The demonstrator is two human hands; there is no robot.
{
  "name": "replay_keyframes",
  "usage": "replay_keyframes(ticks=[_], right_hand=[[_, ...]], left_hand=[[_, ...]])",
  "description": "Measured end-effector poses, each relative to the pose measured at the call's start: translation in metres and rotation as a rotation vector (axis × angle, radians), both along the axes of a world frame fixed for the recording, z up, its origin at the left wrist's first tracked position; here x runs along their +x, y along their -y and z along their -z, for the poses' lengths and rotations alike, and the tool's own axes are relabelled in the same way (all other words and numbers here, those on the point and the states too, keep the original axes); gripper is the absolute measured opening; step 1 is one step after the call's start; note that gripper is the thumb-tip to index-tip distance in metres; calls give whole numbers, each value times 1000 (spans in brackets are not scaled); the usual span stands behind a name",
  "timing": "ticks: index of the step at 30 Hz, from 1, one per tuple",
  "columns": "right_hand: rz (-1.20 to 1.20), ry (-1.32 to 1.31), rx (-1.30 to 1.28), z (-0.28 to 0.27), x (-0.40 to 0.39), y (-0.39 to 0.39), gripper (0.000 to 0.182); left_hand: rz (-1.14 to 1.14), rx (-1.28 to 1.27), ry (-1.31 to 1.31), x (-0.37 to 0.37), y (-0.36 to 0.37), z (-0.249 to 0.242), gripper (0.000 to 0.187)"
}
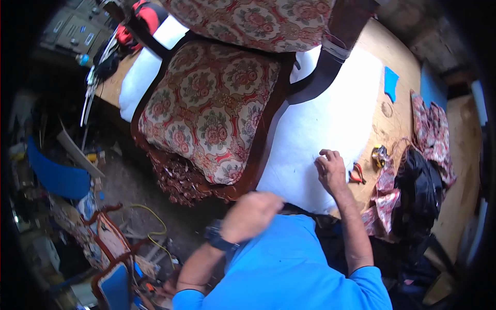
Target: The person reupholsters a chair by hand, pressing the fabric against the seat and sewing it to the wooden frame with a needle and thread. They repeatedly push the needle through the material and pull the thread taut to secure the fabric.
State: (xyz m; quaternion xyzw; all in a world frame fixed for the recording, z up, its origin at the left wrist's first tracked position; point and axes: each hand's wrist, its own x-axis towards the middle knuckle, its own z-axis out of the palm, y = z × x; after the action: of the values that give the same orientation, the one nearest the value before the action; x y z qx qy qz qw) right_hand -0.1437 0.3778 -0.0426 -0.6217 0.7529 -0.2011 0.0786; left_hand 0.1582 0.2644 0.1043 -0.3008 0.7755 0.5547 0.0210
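A carved dark-wood chair lies on the table, its floral seat cushion (206,103) facing up and its floral backrest (258,20) at the top of the view. My left hand (253,214), with a dark watch at the wrist, is smeared by motion in front of the chair's front rail. Over the white padding (325,119) right of the chair is my right hand (330,169), its fingers curled together in a pinch. What it pinches, if anything, is too small to make out. Pliers (357,174) with orange-red handles lie just right of that hand.
Along the table's right side are a tape measure (380,156), floral fabric scraps (431,134), a black bag (419,178) and a blue piece (390,83). On the cluttered floor at left lie a curved blue panel (56,173), a yellow cord (155,222) and another chair frame (111,243).
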Motion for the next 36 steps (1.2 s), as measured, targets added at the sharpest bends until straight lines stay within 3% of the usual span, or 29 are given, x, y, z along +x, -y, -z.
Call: replay_keyframes(ticks=[2,4,9,15,25,28,32,36], right_hand=[[-19,4,38,1,-2,1,25],[5,-6,-3,-2,-2,5,30],[8,12,-118,-22,-4,26,32],[-136,111,-112,-35,1,68,28],[-353,214,-107,-60,20,151,31],[-382,248,26,-61,33,167,36],[-399,105,32,-58,49,174,46],[-359,54,83,-61,50,172,44]], left_hand=[[-392,-162,-47,-4,30,-7,26],[-581,-466,-131,-14,71,22,28],[-678,-939,84,-60,119,93,70],[-608,-988,149,-59,123,111,91],[-580,-922,196,-58,123,105,91],[-604,-914,161,-61,127,104,88],[-626,-903,141,-64,137,105,82],[-622,-934,151,-65,139,109,82]])
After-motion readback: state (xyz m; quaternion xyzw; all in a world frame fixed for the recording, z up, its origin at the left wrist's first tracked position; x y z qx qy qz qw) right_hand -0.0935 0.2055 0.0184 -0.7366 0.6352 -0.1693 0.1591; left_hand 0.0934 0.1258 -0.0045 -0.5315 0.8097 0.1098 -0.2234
